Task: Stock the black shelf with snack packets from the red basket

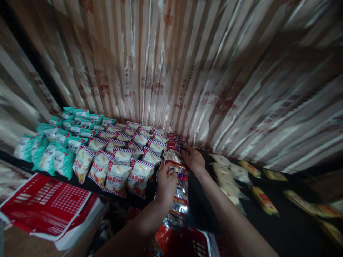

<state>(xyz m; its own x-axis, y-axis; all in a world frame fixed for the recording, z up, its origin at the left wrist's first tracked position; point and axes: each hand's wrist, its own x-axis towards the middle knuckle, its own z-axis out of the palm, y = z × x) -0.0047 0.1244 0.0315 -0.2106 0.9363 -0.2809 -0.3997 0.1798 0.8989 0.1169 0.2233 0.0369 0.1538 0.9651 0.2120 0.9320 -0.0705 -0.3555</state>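
A strip of shiny silver, red and purple snack packets (180, 189) runs from the dark shelf down over its front edge. My left hand (166, 180) is closed on the left side of the strip, thumb and fingers pinched together. Farther up, my right hand (195, 160) pinches the strip's right edge with curled fingers. Just beyond my hands, red and purple packets (175, 142) lie flat against the back curtain. To the left of my left hand stand rows of white snack bags with striped edges (140, 176).
Teal snack bags (63, 159) fill the shelf's far left. On the right lie pale round packets (223, 173) and yellow packets (265, 201) on the black shelf (257, 228). Below are a red basket (50, 203) and another red basket (193, 244). A pleated curtain (166, 71) hangs behind.
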